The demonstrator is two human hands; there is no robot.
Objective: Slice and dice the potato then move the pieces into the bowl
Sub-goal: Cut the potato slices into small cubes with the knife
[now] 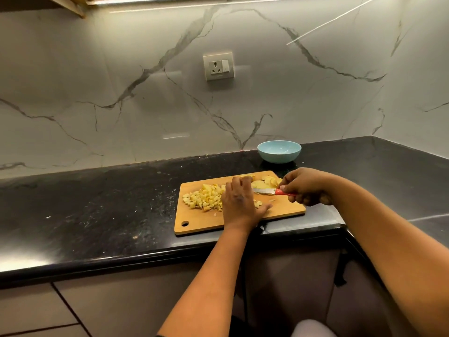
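**A:** Where are we on the board?

**B:** The wooden cutting board (pixel 279 210) sits at the counter's (pixel 97 210) front edge, toward the right corner. On its left half lies a heap of diced potato (pixel 204 197) — small pale yellow cubes, loosely piled.

**A:** And the uncut part?

**B:** A few potato slices (pixel 266 182) lie at the board's far right corner, overlapping each other, just beyond the blade.

**A:** Hands?

**B:** The left hand (pixel 239 203) lies flat on the middle of the board, fingers straight and close together, its edge against the right side of the diced heap, thumb stretched out along the wood. A few cubes show just past its right side.

**A:** The right one?

**B:** The right hand (pixel 305 186) has its fingers curled round the red handle of a knife (pixel 264 190), over the board's right edge. The blade points left toward the left hand, lying low over the wood next to the slices — whether it touches them I cannot tell.

**A:** The bowl?

**B:** The light blue bowl (pixel 279 155) stands by the counter's back edge, against the marble wall, behind the board's far right corner and apart from it. No potato shows inside it.
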